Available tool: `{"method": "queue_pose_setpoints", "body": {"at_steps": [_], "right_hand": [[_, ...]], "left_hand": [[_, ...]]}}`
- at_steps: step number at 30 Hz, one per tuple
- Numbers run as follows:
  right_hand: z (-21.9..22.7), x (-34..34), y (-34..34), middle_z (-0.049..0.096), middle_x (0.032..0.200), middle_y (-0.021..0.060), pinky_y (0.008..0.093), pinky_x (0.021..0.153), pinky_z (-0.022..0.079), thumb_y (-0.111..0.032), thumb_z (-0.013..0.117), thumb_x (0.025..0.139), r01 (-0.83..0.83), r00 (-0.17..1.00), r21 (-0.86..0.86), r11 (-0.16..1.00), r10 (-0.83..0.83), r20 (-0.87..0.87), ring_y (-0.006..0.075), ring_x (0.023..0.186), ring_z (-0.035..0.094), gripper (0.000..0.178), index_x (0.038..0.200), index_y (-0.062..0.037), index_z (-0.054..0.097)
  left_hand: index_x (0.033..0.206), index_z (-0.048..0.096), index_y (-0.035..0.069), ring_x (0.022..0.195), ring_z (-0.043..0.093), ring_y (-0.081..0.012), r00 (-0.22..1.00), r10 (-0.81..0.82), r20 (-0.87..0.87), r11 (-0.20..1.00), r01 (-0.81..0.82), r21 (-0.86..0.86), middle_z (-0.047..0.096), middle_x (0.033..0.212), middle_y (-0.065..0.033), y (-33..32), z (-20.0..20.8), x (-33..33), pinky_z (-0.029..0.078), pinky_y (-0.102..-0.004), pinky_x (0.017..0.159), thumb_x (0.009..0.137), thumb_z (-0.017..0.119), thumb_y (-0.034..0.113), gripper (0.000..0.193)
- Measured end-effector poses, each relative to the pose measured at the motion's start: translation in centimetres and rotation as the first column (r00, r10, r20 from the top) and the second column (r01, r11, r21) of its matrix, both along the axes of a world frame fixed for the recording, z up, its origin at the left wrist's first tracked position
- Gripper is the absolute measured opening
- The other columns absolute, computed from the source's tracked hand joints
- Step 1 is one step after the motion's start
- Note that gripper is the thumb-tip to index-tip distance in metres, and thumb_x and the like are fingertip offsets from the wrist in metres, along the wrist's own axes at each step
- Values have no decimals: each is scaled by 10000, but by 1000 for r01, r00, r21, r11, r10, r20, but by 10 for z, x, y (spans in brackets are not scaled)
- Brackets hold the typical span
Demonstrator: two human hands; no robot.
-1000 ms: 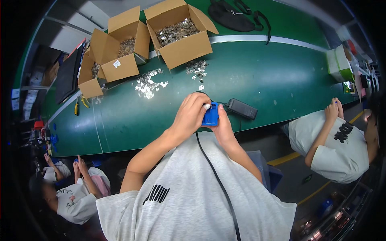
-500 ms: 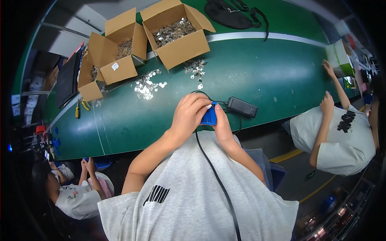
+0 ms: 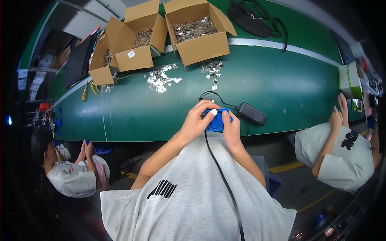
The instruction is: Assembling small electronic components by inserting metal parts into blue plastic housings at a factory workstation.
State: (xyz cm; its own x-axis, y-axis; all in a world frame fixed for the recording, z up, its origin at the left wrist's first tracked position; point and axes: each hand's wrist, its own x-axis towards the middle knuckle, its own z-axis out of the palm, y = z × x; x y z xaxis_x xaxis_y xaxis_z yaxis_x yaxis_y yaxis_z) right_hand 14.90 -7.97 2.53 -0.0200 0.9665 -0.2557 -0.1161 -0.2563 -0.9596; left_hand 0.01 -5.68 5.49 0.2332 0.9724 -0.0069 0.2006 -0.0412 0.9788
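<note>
Near the table's front edge, close to my body, both hands hold a blue plastic case (image 3: 215, 123) with small metal parts along its lower side. My left hand (image 3: 196, 123) grips its left side, the fingers curled behind and the thumb, with a white cover on its tip, pressed on the top edge. My right hand (image 3: 232, 129) clasps the right side, thumb near the upper corner. The fingers partly hide the case. Just right of the hands lies a black box-shaped device (image 3: 252, 114) with a black cable (image 3: 217, 94) looping behind my hands.
Cardboard boxes (image 3: 205, 49) of small metal pieces stand at the back. Loose silvery pieces (image 3: 161, 79) lie before them on the green table (image 3: 152, 116). Yellow-handled pliers (image 3: 84, 94) lie left, a black waist bag (image 3: 251, 19) behind. Co-workers sit at left and right; another cable crosses my shirt.
The scene has shifted rightward in the picture as the view turned. My left hand has changed its grip, its thumb now on the case's top edge, and more of the case's face shows.
</note>
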Motion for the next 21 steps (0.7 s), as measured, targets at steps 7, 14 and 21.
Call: {"method": "queue_pose_setpoints", "body": {"at_steps": [7,14,21], "right_hand": [[-5,-3,10,476,676,-26,232,545,354,-269,442,981,-46,998,-21,999,47,40,42,630,394,322,846,0,556],[-1,-3,19,599,930,101,304,639,528,-348,382,977,-13,941,-185,983,-51,-336,178,780,623,360,1035,-19,516],[-14,2,21,579,1087,148,395,793,536,-347,402,963,-104,937,-191,976,32,-347,229,944,616,408,1150,8,480]], "left_hand": [[1017,611,7,974,565,-172,988,58,145,992,-40,-124,600,1007,-91,10,-25,-20,456,-291,857,907,547,115,167],[980,649,-10,785,611,-262,610,656,-444,752,-583,309,634,918,-153,64,-145,-133,486,-355,740,830,618,125,204],[931,653,-6,831,605,-334,494,562,-664,824,-410,392,623,903,-182,78,-157,-138,484,-410,773,792,654,130,194]]}}
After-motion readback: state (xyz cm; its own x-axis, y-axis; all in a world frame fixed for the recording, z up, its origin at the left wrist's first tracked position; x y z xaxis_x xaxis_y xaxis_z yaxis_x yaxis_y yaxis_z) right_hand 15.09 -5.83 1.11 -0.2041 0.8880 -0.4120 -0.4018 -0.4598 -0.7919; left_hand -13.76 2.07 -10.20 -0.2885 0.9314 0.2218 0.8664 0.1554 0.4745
